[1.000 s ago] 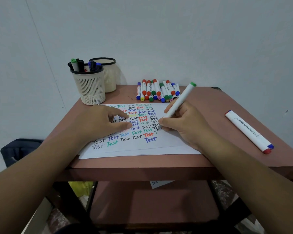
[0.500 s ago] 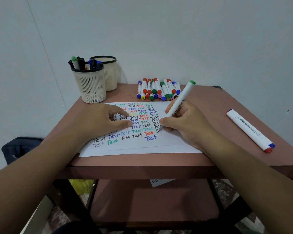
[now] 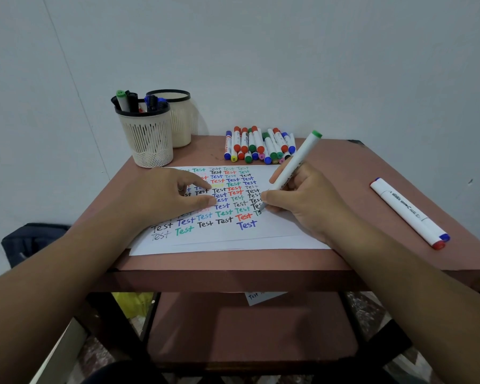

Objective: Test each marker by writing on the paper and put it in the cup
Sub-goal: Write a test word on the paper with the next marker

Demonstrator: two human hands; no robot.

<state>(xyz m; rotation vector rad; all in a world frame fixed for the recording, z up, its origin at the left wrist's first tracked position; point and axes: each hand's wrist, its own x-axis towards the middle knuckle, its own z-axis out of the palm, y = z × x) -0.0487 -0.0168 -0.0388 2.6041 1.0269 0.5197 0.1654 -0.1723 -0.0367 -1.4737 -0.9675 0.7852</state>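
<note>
Evidently midway: the right hand (image 3: 302, 200) pinches a green-capped white marker (image 3: 291, 169) writing on the word-filled white paper (image 3: 275, 231); the left hand (image 3: 172, 195) presses flat; several markers fill the mesh cup (image 3: 147, 137), a heap of capped markers (image 3: 258, 146) waits.

You are looking at a plain pale wall (image 3: 261, 51) that fills the top half of the frame. A thin line (image 3: 75, 87) runs down it at the upper left. A small reddish-brown table (image 3: 344, 173) stands against the wall in the middle. Under it sits a lower shelf (image 3: 250, 328) of the same color, with dark legs (image 3: 117, 320) at the sides. At the left edge lies a dark bag (image 3: 31, 242). Something yellow (image 3: 133, 303) shows under the table. The floor (image 3: 94, 353) at the bottom looks speckled.
</note>
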